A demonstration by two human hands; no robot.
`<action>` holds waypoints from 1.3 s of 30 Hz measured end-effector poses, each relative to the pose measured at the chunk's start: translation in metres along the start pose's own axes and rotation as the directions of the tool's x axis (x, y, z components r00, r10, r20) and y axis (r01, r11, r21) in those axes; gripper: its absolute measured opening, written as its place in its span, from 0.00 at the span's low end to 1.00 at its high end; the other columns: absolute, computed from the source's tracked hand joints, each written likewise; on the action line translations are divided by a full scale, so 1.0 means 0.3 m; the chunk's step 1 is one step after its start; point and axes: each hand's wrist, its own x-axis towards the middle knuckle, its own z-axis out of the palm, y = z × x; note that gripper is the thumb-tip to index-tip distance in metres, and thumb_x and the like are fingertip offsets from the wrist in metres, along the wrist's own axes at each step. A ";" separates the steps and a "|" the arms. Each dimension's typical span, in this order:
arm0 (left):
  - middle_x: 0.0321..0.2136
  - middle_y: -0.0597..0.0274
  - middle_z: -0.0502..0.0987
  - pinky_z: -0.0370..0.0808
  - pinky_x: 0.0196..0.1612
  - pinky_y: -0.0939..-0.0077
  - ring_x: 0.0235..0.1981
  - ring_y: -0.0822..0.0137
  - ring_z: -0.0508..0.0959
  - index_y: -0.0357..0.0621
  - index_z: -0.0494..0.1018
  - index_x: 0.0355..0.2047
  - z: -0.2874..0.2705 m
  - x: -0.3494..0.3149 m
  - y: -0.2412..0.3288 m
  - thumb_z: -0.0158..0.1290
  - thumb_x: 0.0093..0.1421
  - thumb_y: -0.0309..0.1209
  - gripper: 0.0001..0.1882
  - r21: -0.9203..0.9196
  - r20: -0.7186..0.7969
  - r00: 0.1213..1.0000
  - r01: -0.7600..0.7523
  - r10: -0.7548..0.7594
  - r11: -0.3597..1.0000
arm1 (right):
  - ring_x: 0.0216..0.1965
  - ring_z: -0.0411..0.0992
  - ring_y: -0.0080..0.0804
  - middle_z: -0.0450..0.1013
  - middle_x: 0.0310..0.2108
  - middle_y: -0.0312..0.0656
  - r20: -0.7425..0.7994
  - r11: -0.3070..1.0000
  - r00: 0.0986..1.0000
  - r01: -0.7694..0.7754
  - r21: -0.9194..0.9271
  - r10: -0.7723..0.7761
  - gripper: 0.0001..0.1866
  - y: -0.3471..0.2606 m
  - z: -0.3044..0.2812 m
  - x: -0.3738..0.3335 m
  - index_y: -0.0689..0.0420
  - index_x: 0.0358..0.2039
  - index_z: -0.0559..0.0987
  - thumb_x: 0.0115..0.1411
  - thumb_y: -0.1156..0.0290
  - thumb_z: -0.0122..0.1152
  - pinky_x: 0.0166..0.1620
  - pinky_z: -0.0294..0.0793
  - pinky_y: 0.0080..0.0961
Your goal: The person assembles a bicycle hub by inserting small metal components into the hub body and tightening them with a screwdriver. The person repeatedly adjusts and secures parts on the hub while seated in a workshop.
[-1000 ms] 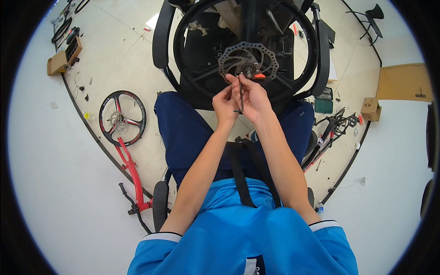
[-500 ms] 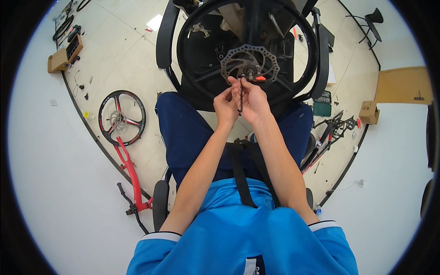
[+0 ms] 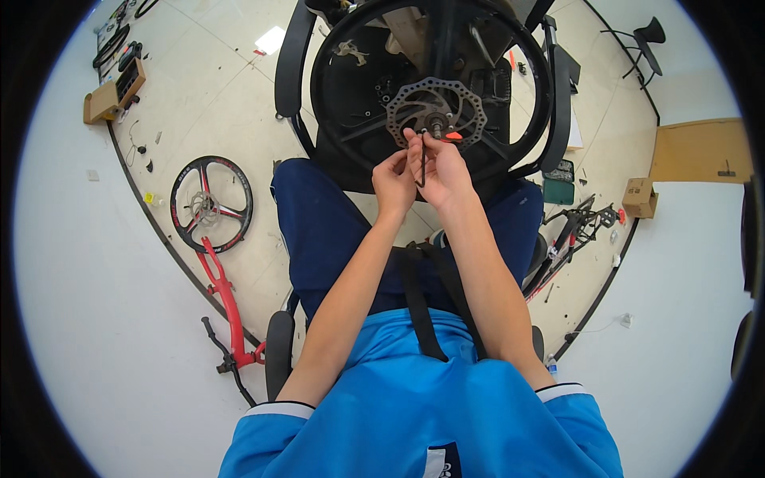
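Note:
A black bicycle wheel (image 3: 526, 72) stands upright in front of me, with a silver brake disc (image 3: 414, 107) at its hub. Both my hands are raised against the lower edge of that disc. My left hand (image 3: 394, 182) and my right hand (image 3: 443, 171) pinch a thin dark hex key (image 3: 421, 163), which hangs down between them from the hub. My fingertips touch the disc near a small orange part (image 3: 453, 136). I sit with my knees on either side of the wheel.
A red bicycle frame (image 3: 223, 295) with a black spoked wheel (image 3: 211, 203) lies on the floor at my left. Another dark bicycle frame (image 3: 570, 231) lies at my right. Cardboard boxes (image 3: 640, 197) and a wooden table (image 3: 701, 150) stand at the right, a chair (image 3: 649, 36) behind.
My hands stay at the disc with only small finger shifts on the hex key. The view has moved slightly.

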 end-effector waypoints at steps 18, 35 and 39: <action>0.32 0.54 0.82 0.74 0.38 0.78 0.33 0.71 0.79 0.30 0.77 0.40 -0.008 0.007 -0.011 0.56 0.61 0.31 0.13 0.058 0.024 1.000 -0.012 0.011 0.998 | 0.32 0.78 0.21 0.78 0.38 0.46 0.000 0.993 1.000 -0.005 0.115 0.005 0.09 0.002 -0.007 -0.007 0.65 0.39 0.74 0.66 0.72 0.51 0.38 0.82 0.17; 0.31 0.63 0.79 0.72 0.37 0.83 0.33 0.77 0.76 0.32 0.76 0.39 -0.016 0.025 -0.030 0.53 0.56 0.17 0.09 -0.042 0.094 0.994 0.052 -0.048 0.998 | 0.16 0.51 0.21 0.62 0.23 0.41 0.179 0.928 0.961 -0.255 0.271 0.212 0.10 -0.042 -0.046 0.027 0.65 0.33 0.69 0.66 0.73 0.40 0.16 0.47 0.14; 0.29 0.61 0.80 0.72 0.34 0.83 0.30 0.77 0.76 0.31 0.77 0.38 -0.017 0.029 -0.049 0.54 0.59 0.22 0.08 -0.093 0.095 0.995 0.003 0.006 0.996 | 0.18 0.53 0.23 0.63 0.24 0.42 0.205 0.928 0.959 -0.247 0.280 0.194 0.12 -0.034 -0.056 0.021 0.68 0.34 0.70 0.66 0.73 0.39 0.18 0.51 0.16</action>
